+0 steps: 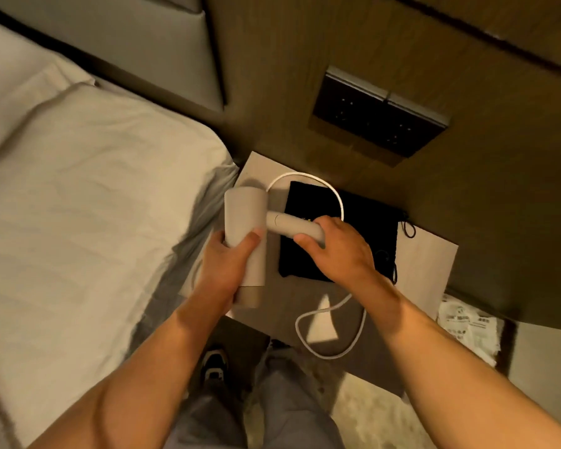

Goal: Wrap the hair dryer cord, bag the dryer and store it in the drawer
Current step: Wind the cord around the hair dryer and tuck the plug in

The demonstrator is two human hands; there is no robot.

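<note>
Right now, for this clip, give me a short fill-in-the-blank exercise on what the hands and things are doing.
1. The left hand grips the hair dryer by its ____.
2. The right hand grips its ____.
3. The black bag lies flat on the ____.
4. The white cord hangs ____, not yet wrapped.

Missing words: barrel; handle; nightstand; loose

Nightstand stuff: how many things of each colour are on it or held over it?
White: 2, the dryer and its cord.
Black: 1, the bag lying flat on the nightstand.
Total: 3.
</note>
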